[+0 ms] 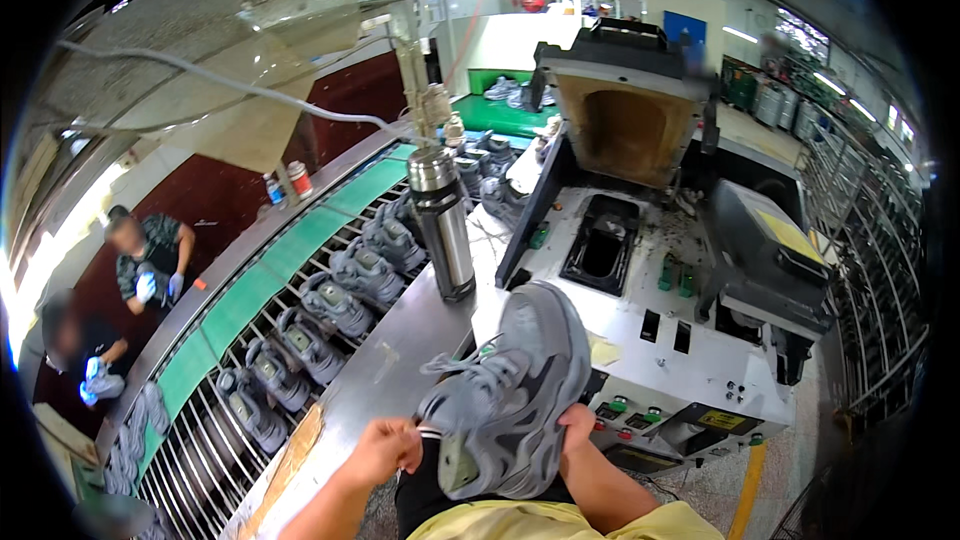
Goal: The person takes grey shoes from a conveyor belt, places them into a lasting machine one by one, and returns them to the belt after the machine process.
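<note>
A grey lace-up sneaker (490,390) is held in front of my body, its toe pointing up and away. A second grey sole and toe edge shows along its right side; I cannot tell whether it is another shoe. A green patch shows at the heel end. My right hand (577,427) grips the right side of the sneaker low down, with the thumb on the outer edge. My left hand (390,447) is closed in a pinch beside the collar; what it pinches, if anything, is too small to make out.
A steel thermos (440,230) stands on the metal ledge (395,350). Left of it, a roller conveyor (200,440) carries several grey shoes beside a green belt (270,270). A machine (600,305) with raised lids stands ahead right. Two people (150,260) work across the conveyor.
</note>
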A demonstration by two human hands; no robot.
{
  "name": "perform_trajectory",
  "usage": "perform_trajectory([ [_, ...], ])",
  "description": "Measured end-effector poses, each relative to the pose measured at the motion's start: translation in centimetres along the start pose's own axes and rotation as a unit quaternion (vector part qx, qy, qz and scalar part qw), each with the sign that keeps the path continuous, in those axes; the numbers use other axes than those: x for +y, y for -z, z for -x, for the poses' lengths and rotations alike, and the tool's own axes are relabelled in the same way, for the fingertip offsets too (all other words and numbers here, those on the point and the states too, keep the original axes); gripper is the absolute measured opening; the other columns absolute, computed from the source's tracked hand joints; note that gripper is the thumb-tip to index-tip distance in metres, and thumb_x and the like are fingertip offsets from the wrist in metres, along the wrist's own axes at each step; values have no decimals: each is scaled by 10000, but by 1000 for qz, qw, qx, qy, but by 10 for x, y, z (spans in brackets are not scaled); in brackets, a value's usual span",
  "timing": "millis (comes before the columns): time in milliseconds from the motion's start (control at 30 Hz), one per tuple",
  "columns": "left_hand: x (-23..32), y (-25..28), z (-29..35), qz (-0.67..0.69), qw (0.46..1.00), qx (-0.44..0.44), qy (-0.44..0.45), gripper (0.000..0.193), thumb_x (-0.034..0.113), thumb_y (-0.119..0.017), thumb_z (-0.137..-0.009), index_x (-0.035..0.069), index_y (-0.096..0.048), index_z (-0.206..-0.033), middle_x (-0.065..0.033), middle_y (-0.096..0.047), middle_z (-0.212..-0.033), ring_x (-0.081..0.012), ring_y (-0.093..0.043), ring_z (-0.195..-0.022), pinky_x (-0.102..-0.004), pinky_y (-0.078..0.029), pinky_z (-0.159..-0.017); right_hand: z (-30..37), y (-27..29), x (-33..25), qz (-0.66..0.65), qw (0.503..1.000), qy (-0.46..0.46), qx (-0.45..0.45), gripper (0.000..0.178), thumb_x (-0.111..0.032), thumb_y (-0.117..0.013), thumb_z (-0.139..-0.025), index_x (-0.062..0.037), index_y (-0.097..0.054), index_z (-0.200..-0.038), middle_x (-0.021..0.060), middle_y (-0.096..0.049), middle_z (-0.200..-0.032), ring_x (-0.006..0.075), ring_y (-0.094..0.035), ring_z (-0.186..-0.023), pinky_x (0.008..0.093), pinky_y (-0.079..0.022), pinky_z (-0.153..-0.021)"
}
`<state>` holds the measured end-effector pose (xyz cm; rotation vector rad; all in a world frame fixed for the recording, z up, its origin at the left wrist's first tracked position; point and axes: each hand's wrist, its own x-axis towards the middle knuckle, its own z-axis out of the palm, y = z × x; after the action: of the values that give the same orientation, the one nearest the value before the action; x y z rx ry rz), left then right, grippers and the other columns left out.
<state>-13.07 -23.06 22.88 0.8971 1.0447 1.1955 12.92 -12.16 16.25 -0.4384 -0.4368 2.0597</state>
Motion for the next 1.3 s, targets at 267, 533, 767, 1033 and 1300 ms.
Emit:
perform_trajectory([
  [267,-174,135,-7,-261,883,390,-28,306,95,-591,-857,-2,-499,-582,-30,-489,-501,-114,-432,-463,-285,-375,-460,-87,79,-149,226,915,246,227,200,-243,-537,-654,-69,-569,-747,72,-589,-777,239,-555,-759,354,-462,-737],
  [533,-229,208,18,-377,758,530,-51,282,114,-599,-821,-27,-517,-591,-103,-507,-498,-161,-445,-456,-336,-372,-466,-253,21,-288,559,721,240,331,818,-186,-615,-604,-50,-398,-1382,165,-510,-1295,293,-522,-1111,384,-442,-856],
  [767,-224,204,16,-351,757,550,-30,291,110,-596,-818,-24,-501,-578,-84,-510,-493,-137,-434,-450,-311,-357,-456,-365,9,-293,762,410,45,498,949,-345,-641,-575,-54,-332,-1424,199,-390,-1422,341,-395,-1289,411,-328,-1049],
  [1033,-230,209,20,-306,767,564,-21,287,123,-607,-812,-22,-517,-581,-73,-513,-488,-128,-444,-449,-295,-362,-453,-352,-6,-227,750,362,-9,553,837,-479,-593,-664,-167,-372,-1409,195,-309,-1460,347,-356,-1319,427,-326,-1067],
  [1300,-216,195,5,-383,711,589,19,221,141,-612,-813,-11,-569,-660,-114,-562,-562,-215,-523,-511,-357,-424,-523,-218,60,-186,894,318,206,238,686,-466,-497,-886,11,-375,-1363,218,-318,-1452,385,-273,-1351,460,-295,-1077],
])
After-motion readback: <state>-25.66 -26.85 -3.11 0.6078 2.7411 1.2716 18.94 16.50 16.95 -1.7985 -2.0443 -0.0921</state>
